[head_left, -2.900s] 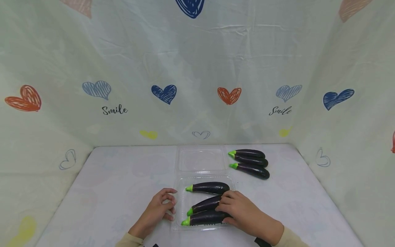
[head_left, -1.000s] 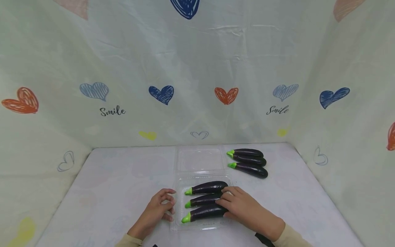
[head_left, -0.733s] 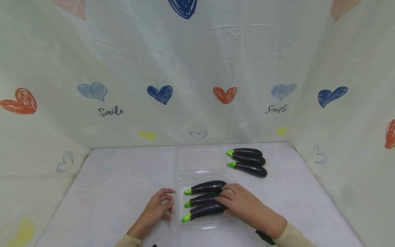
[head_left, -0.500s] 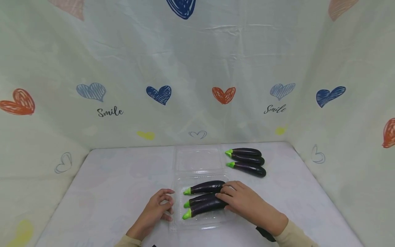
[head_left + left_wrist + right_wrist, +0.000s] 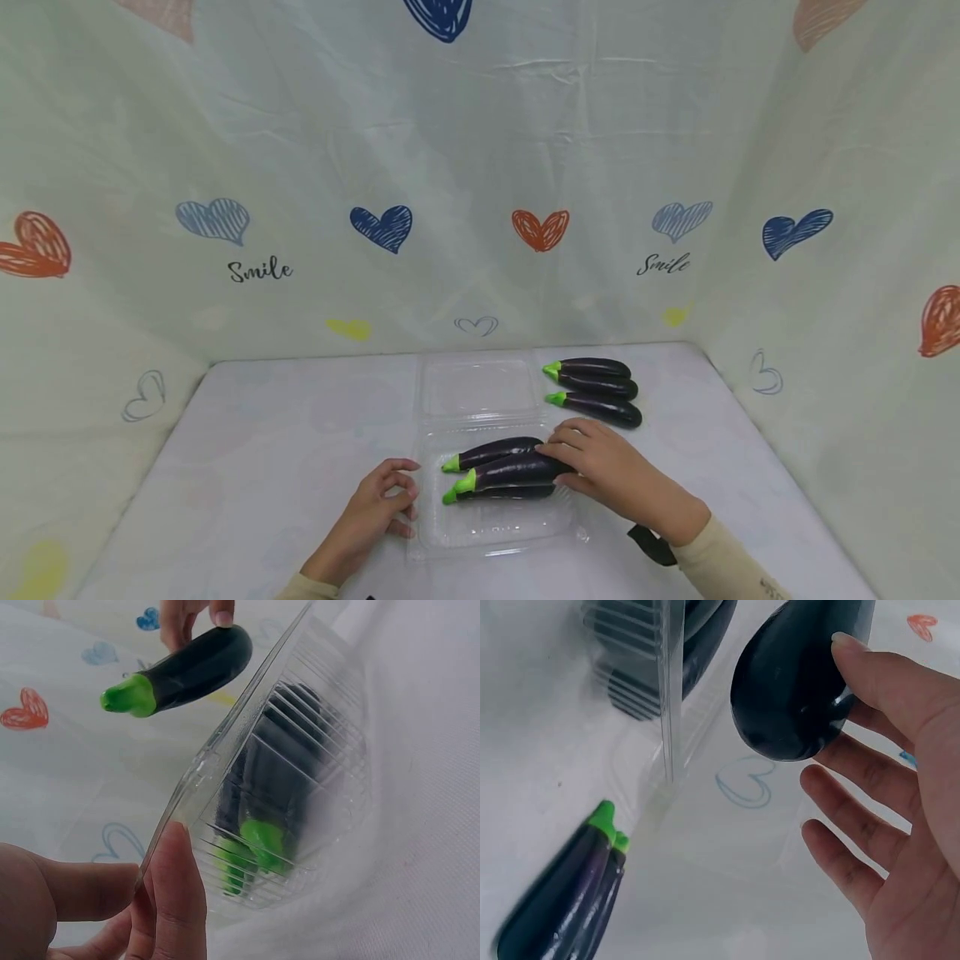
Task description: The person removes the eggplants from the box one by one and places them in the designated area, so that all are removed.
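My right hand (image 5: 618, 475) pinches the fat end of an eggplant (image 5: 513, 471), its green stem pointing left. The left wrist view shows this eggplant (image 5: 202, 667) raised above the rim of a clear plastic clamshell container (image 5: 495, 535). Two more eggplants lie side by side inside, one of them (image 5: 491, 450) partly covered by the held one in the head view. At the container's left side, my left hand (image 5: 375, 504) pinches the rim between thumb and fingers, as the left wrist view shows up close.
Behind the tray half, the container's clear lid (image 5: 480, 387) lies folded back. Several things stand around it: three eggplants (image 5: 596, 385) rest on the white table (image 5: 277, 450) at the back right. A heart-printed cloth (image 5: 450, 125) hangs behind the table.
The eggplant nearest me in the container has been lifted by my right hand and moved away from me, over the other two. My left hand stays at the rim. The view has shifted slightly.
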`<state>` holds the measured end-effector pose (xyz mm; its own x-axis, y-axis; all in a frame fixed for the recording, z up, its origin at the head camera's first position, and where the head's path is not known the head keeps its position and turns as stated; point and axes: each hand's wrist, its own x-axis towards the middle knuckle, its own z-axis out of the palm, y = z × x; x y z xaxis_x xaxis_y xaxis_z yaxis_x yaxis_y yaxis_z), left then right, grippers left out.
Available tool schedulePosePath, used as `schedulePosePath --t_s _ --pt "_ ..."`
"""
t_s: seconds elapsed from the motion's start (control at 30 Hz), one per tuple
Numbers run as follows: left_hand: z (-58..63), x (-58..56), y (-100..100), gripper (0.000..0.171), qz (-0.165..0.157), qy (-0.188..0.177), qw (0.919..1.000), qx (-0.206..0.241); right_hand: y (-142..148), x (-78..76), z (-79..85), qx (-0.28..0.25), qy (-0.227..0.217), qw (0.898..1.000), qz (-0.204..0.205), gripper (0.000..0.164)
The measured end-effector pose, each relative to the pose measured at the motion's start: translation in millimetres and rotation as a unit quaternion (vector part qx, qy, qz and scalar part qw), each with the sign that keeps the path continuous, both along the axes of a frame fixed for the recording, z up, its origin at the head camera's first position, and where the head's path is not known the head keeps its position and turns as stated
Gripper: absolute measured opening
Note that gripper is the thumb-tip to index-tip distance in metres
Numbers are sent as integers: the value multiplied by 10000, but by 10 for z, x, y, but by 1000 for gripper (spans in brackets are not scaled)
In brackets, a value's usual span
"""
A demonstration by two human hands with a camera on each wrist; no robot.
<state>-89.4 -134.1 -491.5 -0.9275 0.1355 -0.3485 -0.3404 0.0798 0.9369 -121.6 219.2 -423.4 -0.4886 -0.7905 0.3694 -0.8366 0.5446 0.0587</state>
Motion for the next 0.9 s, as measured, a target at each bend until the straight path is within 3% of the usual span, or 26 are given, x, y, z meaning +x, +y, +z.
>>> schedulePosePath --t_s 0.43,0.9 --pt "22 17 -34 44 -243 102 9993 247 217 -107 -26 -255 14 9987 -443 51" --pt "-15 2 -22 44 -209 79 9996 175 470 -163 -36 -324 -77 9950 -938 49"
